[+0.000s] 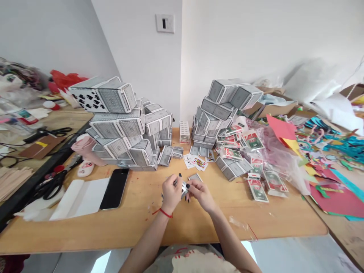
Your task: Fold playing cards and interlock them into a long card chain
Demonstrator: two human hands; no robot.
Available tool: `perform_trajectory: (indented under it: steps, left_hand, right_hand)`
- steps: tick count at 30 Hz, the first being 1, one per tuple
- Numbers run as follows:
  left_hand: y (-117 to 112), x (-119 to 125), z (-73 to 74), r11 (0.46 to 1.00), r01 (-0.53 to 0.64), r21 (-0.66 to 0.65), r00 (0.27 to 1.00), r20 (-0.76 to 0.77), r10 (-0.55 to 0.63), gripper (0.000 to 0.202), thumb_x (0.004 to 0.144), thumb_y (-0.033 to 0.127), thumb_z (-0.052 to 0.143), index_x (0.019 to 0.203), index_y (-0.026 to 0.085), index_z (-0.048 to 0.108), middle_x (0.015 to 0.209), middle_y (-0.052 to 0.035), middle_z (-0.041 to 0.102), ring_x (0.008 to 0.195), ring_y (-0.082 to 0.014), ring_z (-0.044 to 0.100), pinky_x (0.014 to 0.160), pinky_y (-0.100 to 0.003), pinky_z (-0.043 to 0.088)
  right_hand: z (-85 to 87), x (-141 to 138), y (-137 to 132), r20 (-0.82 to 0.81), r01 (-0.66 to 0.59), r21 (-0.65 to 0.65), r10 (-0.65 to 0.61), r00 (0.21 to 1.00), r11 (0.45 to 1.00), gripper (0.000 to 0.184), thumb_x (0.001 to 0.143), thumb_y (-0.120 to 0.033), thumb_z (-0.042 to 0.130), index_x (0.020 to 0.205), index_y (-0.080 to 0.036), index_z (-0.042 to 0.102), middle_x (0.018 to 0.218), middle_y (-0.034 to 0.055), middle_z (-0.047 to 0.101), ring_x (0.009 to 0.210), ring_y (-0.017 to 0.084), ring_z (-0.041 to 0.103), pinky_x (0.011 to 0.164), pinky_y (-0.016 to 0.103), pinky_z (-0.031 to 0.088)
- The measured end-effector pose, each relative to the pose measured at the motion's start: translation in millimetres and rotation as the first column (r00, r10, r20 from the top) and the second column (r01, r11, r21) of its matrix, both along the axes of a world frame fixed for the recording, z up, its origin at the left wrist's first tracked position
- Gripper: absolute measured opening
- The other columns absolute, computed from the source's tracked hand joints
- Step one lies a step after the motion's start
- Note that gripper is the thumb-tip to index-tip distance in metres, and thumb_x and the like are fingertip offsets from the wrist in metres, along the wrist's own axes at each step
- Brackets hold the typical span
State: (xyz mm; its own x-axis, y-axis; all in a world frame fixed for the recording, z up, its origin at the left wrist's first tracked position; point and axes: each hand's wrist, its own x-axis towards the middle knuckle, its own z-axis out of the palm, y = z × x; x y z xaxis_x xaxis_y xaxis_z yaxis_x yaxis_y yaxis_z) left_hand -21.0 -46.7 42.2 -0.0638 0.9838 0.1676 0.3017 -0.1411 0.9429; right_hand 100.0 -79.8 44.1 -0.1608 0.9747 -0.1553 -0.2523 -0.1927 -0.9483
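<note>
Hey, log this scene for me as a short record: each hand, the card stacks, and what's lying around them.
Left hand: grip closed on a small card piece
Right hand: fingers at the same piece
Left stack: patterned card blocks, piled high
Right stack: similar blocks, leaning rightward at the top
Loose cards: face up, beyond the hands
Phone: flat, screen dark, left of the hands
Card packs: red and green, at right
</note>
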Motion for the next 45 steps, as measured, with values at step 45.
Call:
perform_trajectory:
  steps: [45]
  left_hand:
    - [43,26,-66.7,0.97,0.211,-0.117,0.947,0.27,-0.174,0.031,0.079,0.031,0.045,0.103,0.016,0.057,0.102,-0.0082,0.061,0.093,-0.018,0.056,0.08,-0.028,0.044]
  right_hand:
    - [-59.3,19,48,0.093,0.485,0.096,-0.493,0.865,0.869,0.031,0.07,-0.043,0.057,0.087,-0.016,0.057,0.067,0.0012,0.061,0.056,0.014,0.054,0.051,0.024,0.043]
